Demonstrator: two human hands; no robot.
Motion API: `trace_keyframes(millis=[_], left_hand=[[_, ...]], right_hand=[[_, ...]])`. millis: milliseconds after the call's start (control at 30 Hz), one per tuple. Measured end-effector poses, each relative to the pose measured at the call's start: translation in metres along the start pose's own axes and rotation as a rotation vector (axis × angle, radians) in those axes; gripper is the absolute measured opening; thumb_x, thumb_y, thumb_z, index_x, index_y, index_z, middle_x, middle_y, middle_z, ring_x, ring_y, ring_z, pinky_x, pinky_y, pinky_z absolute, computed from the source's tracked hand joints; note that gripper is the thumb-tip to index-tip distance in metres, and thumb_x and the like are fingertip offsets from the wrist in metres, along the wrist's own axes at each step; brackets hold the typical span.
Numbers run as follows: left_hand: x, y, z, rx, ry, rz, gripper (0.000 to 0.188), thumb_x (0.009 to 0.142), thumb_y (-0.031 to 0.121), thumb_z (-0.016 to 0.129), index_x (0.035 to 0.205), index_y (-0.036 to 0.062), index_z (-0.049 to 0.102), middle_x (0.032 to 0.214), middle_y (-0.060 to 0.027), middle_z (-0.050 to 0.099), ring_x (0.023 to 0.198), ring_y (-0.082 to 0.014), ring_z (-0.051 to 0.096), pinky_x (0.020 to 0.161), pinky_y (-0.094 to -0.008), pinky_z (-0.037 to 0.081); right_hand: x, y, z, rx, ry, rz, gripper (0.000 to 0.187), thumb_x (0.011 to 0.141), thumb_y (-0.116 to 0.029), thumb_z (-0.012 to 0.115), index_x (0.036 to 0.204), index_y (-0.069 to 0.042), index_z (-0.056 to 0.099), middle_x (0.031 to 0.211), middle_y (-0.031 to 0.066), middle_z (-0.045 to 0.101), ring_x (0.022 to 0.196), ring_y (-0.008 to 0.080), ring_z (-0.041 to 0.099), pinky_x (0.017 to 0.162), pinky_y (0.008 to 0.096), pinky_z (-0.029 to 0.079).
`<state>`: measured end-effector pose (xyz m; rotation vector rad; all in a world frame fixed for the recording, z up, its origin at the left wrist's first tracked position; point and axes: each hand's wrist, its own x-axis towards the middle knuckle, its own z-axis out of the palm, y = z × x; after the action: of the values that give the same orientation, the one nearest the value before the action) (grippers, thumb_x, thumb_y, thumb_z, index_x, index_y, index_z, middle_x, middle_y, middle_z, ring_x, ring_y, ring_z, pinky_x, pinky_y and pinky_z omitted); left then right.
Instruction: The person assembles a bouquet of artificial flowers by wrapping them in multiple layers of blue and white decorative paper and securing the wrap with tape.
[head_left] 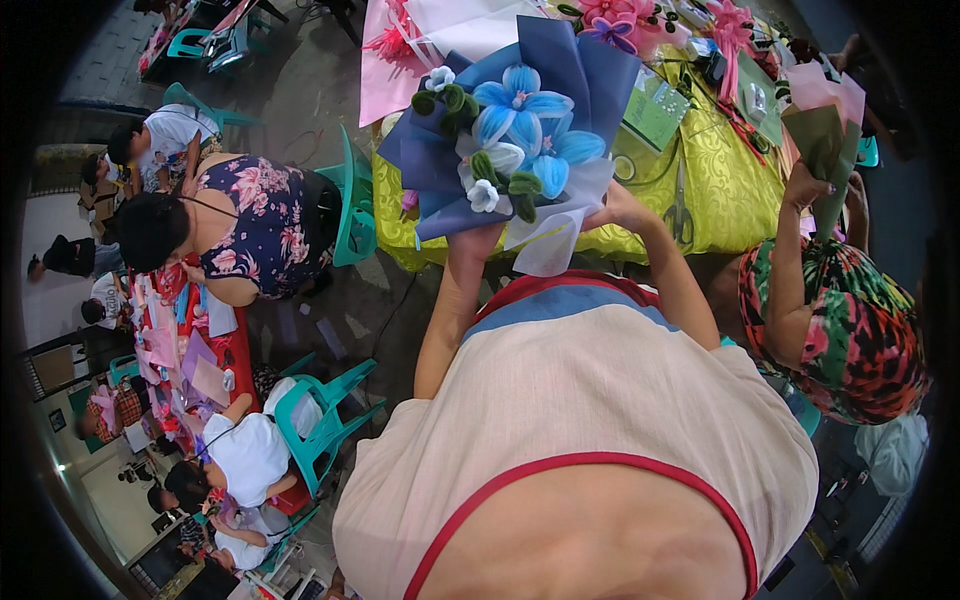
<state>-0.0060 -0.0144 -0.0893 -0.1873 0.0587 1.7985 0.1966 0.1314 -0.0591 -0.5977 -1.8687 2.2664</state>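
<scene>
And here, nearest of all, the blue-wrapped bouquet (523,105) is held out over the edge of the bench (740,185), its flower faces turned upward, where they can be seen best. At its lower edge it is gripped by the left hand (478,238); the fingers are hidden by the wrap, so how tightly they are curled cannot be told. On the other side it is held by the right hand (622,209), set about the pale sheet (566,225), apparently so that the spread paper is steadied and not crushed.

Just beyond, the scissors (680,215) are laid near the front edge, within easy reach, it seems. A tape roll (624,168) is left beside them, and the green packets (655,112) are set farther back. Over to the right, a green-and-pink wrap (825,130) is held upright by a co-worker. Farthest off, at left, a red-covered bench (235,350) is heaped with coloured papers, and seated people are gathered around it.
</scene>
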Motion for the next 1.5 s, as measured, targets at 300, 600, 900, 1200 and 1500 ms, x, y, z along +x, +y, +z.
trace_keyframes(millis=[300,600,900,1200,1500], left_hand=[[0.0,-0.015,-0.002,0.376,-0.049,0.023,0.043,0.087,0.039,0.036,0.124,0.0164,0.036,0.123,-0.0041,0.041,0.115,-0.0214,0.038,0.096,-0.0393,0.029],[0.005,-0.026,-0.011,0.264,-0.226,-0.053,0.047,0.086,0.042,0.038,0.125,0.0149,0.035,0.121,-0.0083,0.042,0.111,-0.0243,0.042,0.094,-0.0426,0.031],[0.003,-0.024,-0.002,0.548,-0.166,-0.001,0.045,0.086,0.041,0.038,0.121,0.0133,0.038,0.12,-0.0058,0.043,0.11,-0.0211,0.042,0.095,-0.0372,0.032],[0.006,-0.023,-0.007,0.615,-0.102,0.034,0.045,0.086,0.042,0.038,0.121,0.0134,0.038,0.12,-0.006,0.043,0.111,-0.0216,0.042,0.095,-0.0372,0.033],[-0.024,-0.011,0.0,0.885,-0.023,0.314,0.046,0.085,0.043,0.039,0.121,0.0134,0.038,0.12,-0.0062,0.043,0.111,-0.022,0.042,0.094,-0.0371,0.034]], right_hand=[[0.0,-0.002,-0.001,-0.017,-0.017,-0.041,0.079,0.05,-0.011,0.076,0.119,-0.003,0.039,0.112,0.0079,0.049,0.104,0.0181,0.045,0.09,0.0297,0.034],[-0.006,-0.003,-0.002,-0.007,-0.025,-0.018,0.082,0.05,-0.011,0.077,0.121,-0.003,0.037,0.116,0.0087,0.047,0.108,0.0195,0.043,0.092,0.0312,0.033],[-0.006,-0.014,0.004,0.016,-0.087,0.018,0.08,0.05,-0.01,0.077,0.121,-0.003,0.039,0.116,0.0072,0.048,0.108,0.0185,0.043,0.093,0.0311,0.032],[-0.006,-0.015,0.008,-0.028,-0.062,0.04,0.08,0.048,-0.009,0.077,0.119,-0.003,0.039,0.112,0.0076,0.049,0.104,0.0177,0.045,0.09,0.0304,0.035],[-0.014,-0.011,-0.003,-0.046,0.045,0.023,0.077,0.049,-0.005,0.075,0.118,-0.003,0.04,0.11,0.0059,0.05,0.102,0.0164,0.046,0.09,0.0292,0.035]])
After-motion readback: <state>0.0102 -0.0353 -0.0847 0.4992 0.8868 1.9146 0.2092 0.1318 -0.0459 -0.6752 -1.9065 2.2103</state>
